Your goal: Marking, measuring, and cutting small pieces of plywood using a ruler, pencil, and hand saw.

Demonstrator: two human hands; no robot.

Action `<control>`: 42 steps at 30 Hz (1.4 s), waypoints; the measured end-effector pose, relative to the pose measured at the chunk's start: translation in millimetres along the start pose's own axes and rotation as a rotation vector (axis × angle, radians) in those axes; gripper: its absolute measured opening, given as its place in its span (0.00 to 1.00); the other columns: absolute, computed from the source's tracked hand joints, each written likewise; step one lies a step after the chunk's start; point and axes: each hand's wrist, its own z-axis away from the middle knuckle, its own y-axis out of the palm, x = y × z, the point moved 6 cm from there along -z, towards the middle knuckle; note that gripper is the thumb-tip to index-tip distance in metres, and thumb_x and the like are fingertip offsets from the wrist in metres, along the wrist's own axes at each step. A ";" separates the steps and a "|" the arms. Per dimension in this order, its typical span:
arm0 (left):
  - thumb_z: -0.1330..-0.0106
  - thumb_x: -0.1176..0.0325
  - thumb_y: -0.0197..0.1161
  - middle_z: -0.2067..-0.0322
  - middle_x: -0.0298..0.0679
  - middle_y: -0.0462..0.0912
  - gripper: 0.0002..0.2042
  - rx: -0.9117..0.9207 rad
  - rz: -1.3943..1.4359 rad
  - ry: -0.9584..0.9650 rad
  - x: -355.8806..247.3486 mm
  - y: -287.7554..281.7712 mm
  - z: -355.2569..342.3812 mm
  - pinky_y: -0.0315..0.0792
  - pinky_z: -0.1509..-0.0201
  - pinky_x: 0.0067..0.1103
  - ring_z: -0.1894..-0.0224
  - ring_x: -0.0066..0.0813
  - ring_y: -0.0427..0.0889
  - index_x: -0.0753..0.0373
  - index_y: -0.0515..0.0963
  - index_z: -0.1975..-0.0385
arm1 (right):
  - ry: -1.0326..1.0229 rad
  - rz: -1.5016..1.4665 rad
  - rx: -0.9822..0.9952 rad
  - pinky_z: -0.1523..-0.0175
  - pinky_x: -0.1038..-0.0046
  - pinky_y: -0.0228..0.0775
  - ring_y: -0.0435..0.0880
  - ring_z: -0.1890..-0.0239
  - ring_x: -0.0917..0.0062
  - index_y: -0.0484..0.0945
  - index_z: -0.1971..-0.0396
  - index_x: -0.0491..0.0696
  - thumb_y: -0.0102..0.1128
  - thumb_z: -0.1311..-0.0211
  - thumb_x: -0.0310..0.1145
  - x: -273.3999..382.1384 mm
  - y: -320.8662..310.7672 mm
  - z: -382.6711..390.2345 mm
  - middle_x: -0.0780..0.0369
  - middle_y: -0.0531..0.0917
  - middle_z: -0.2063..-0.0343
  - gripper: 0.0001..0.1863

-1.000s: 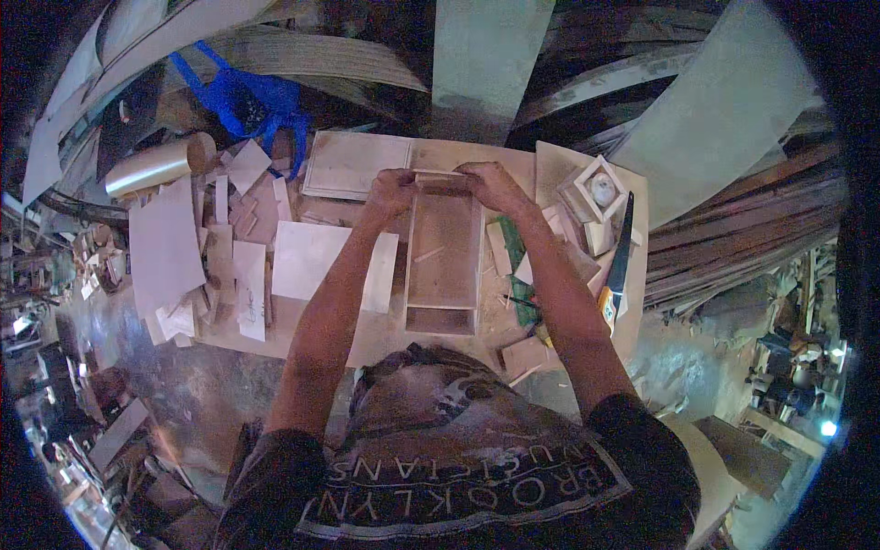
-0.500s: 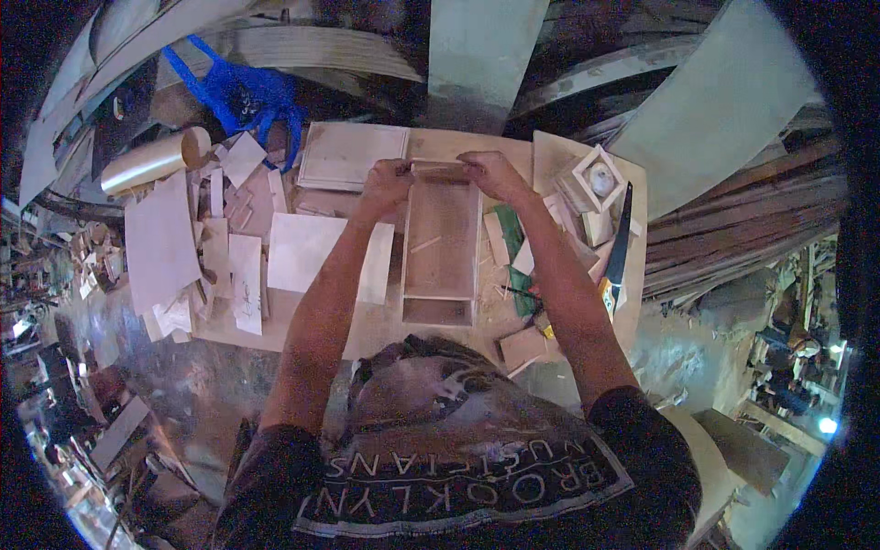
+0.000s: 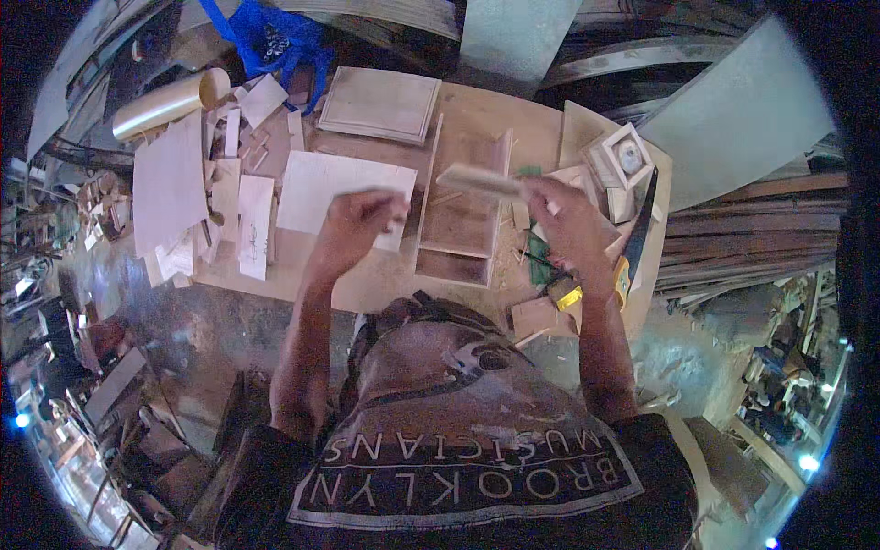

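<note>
A long, shallow wooden box lies on the workbench in front of me, with a divider near its close end and thin slivers of wood inside. Its far end has no board across it. Above the box, my right hand grips one end of a short wooden strip, which points leftward and is slightly blurred. My left hand hovers left of the box over a pale flat board. Its fingers are loosely curled and apart, with nothing visible in them.
A framed panel lies behind the box. Offcuts, a gold roll and a blue bag are at the left. Rightward are a small square wooden frame, a handsaw and a yellow tape measure.
Both hands have come back from the box's far end and moved apart. The right hand has lifted the wooden strip off that end; the left has let go. The view has shifted.
</note>
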 end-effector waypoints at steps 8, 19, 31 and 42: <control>0.35 0.68 0.62 0.68 0.44 0.85 0.13 -0.051 -0.147 -0.235 56.8 9.6 68.9 0.77 0.64 0.22 0.67 0.24 0.83 0.71 0.80 0.56 | -0.125 0.013 0.099 0.52 0.67 0.74 0.82 0.57 0.61 0.79 0.54 0.45 0.57 0.39 0.27 1.1 52.1 35.2 0.53 0.83 0.60 0.13; 0.36 0.69 0.62 0.65 0.47 0.85 0.13 -0.085 -0.153 -0.102 47.4 6.4 69.1 0.76 0.56 0.24 0.61 0.31 0.85 0.71 0.80 0.57 | -0.176 0.019 0.102 0.53 0.66 0.74 0.83 0.59 0.60 0.80 0.56 0.45 0.57 0.39 0.27 14.4 60.1 46.0 0.54 0.83 0.62 0.12; 0.36 0.73 0.60 0.60 0.47 0.85 0.12 -0.070 -0.244 0.018 29.8 28.5 56.0 0.78 0.57 0.26 0.60 0.32 0.84 0.68 0.79 0.53 | -0.209 -0.061 0.111 0.54 0.67 0.76 0.84 0.59 0.62 0.80 0.57 0.42 0.58 0.38 0.27 9.4 62.9 50.5 0.53 0.84 0.61 0.11; 0.31 0.67 0.58 0.65 0.44 0.85 0.13 -0.011 -0.347 0.120 39.8 35.0 46.8 0.77 0.66 0.23 0.69 0.27 0.83 0.66 0.79 0.52 | -0.228 -0.029 0.103 0.55 0.68 0.76 0.84 0.60 0.62 0.80 0.58 0.43 0.59 0.41 0.25 13.9 61.9 55.1 0.54 0.84 0.62 0.10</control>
